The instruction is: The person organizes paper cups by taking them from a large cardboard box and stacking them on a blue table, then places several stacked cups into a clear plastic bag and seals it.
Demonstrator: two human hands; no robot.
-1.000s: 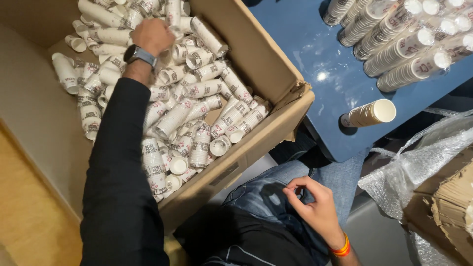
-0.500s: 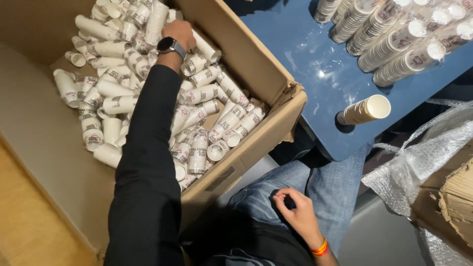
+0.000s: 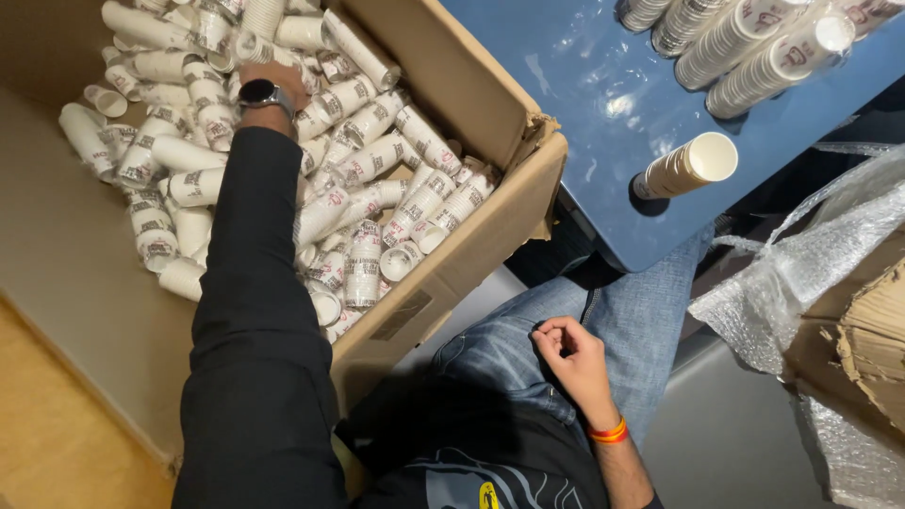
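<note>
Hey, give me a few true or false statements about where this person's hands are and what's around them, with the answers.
1. The left hand reaches into the cardboard box among the paper cups. True.
2. The right hand holds a stack of cups. False: it rests loosely curled on the jeans-clad thigh, with no cup in it.
3. The left wrist wears a dark watch. True.
4. The single cup stack on the blue table stands upright. False: it lies on its side.
5. The right wrist is bare. False: it wears an orange band.
</note>
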